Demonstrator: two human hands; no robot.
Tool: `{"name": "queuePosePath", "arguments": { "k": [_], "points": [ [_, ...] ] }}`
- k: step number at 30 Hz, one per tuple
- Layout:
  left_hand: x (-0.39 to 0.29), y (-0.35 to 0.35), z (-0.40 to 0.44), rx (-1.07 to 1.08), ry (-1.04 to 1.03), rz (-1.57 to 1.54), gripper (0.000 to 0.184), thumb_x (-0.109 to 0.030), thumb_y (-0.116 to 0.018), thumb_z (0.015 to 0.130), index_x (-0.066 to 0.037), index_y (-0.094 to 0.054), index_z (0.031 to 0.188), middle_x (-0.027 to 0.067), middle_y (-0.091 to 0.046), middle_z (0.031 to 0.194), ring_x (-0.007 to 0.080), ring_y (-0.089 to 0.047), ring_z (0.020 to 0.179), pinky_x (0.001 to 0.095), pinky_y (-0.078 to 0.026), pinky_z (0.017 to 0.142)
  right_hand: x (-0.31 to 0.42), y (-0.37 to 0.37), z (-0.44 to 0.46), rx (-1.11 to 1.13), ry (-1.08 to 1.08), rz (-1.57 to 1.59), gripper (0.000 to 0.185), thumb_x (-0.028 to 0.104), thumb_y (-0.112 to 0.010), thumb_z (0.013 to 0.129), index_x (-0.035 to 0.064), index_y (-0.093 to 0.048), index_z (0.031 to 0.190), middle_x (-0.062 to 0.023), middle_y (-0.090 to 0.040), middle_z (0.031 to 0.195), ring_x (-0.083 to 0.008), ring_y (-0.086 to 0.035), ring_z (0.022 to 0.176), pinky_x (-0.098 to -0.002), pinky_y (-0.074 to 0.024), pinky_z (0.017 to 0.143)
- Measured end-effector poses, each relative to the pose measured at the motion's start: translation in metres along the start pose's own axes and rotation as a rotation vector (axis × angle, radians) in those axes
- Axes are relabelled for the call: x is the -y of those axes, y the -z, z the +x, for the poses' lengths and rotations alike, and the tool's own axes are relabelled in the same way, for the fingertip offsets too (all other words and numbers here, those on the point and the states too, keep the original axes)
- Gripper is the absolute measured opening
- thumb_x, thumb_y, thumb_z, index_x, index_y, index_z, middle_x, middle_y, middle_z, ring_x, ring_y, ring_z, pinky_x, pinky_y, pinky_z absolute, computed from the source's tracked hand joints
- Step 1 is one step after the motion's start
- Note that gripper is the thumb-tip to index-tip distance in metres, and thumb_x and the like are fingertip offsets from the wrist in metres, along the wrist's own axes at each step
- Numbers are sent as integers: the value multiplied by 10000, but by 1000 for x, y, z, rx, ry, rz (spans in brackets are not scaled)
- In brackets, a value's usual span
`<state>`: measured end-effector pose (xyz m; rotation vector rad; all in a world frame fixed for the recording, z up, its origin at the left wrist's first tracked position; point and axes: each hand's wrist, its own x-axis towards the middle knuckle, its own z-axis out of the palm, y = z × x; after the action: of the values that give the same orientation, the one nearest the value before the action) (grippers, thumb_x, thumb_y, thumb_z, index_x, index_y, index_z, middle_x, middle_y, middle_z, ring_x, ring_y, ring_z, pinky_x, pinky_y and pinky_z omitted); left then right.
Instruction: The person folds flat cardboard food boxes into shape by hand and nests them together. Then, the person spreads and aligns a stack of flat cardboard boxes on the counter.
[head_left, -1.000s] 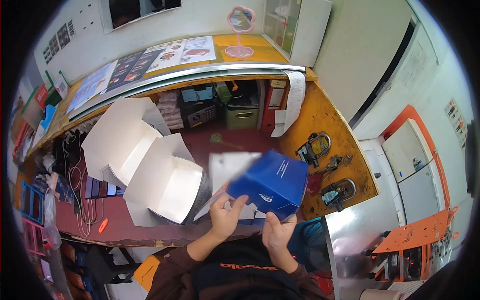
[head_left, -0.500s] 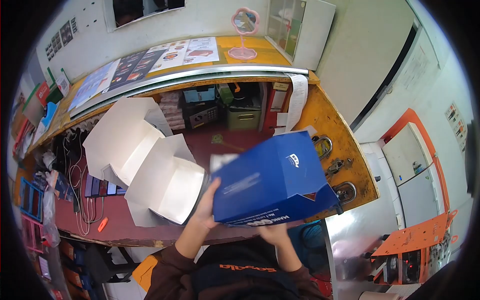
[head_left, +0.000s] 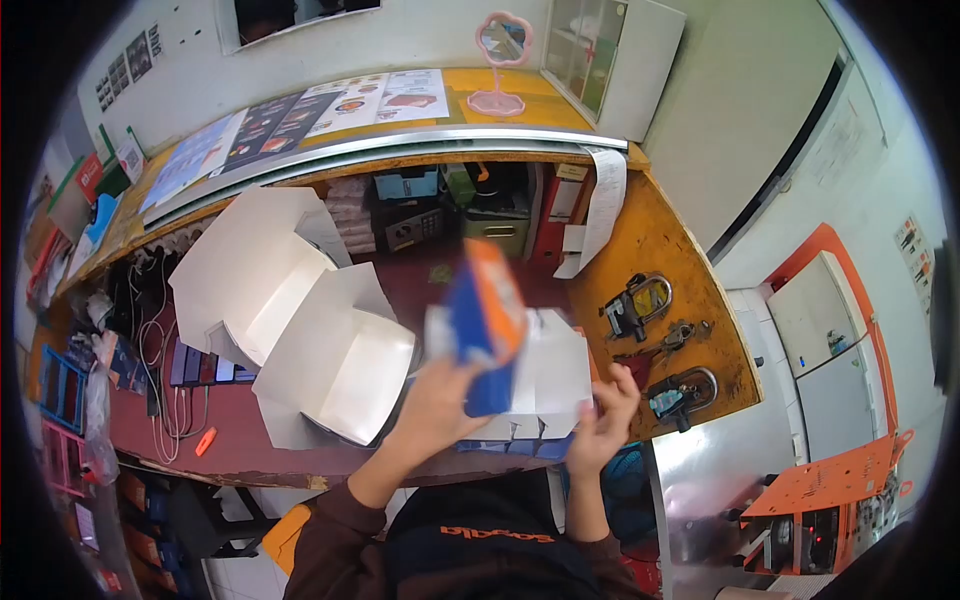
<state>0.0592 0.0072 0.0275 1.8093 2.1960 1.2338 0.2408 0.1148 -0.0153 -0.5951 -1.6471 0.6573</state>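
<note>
Single head-worn view, fisheye, facing forward and down, close above the desk (head_left: 240, 450)

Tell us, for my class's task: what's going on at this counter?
A person's left hand holds a blue-and-orange cardboard carton, blurred, above the dark red tabletop. The right hand looks empty, fingers parted, beside white cardboard; whether they touch is unclear. Further left, one open white-lined cardboard box stands in front of another such box.
</note>
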Motion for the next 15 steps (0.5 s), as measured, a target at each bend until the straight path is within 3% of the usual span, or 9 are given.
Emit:
{"name": "queuePosePath", "arguments": {
  "k": [1,3,7,10,11,15],
  "points": [
    [2,-6,0,89,-229,125,654,-211,-801,483,-49,-493,1036,115,-482,894,271,-499,836,347,-398,726,16,-2,2,-1,-6,-3,368,123,-628,726,92,-545,1084,-133,-370,1269,-328,-333,1187,-441,-239,984],
    [-5,-13,0,165,-226,79,642,-221,-790,452,-95,-524,1022,107,-455,921,278,-464,862,359,-354,748,44,-11,12,386,190,-312,278,136,-643,692,129,-618,969,-131,-359,1290,-358,-289,1207,-459,-179,1003],
    [-4,-19,-5,185,-220,139,625,-257,-775,495,-103,-507,1039,104,-453,919,267,-470,846,358,-324,761,35,-17,10,439,74,-358,265,144,-654,671,162,-640,936,-137,-357,1297,-373,-249,1225,-477,-145,1005],
    [10,-36,-9,213,-183,-41,794,-182,-788,503,-58,-324,1135,142,-408,996,319,-445,914,388,-382,774,27,-24,2,501,-25,-527,240,143,-656,676,131,-644,915,-139,-372,1285,-382,-230,1234,-494,-163,990],
    [15,-41,-11,213,-183,-42,794,-182,-788,503,-58,-324,1135,142,-408,996,319,-445,914,388,-382,774,20,-26,-1,501,-25,-528,240,143,-656,676,131,-644,915,-139,-372,1285,-382,-230,1234,-494,-163,990],
    [27,-50,-15,203,-287,-99,839,-121,-809,459,-47,-283,1108,190,-351,1057,371,-413,995,402,-395,840,2,-33,-13,537,-46,-313,222,132,-664,669,112,-647,890,-126,-413,1247,-369,-276,1215,-500,-185,978]
  ]
}}
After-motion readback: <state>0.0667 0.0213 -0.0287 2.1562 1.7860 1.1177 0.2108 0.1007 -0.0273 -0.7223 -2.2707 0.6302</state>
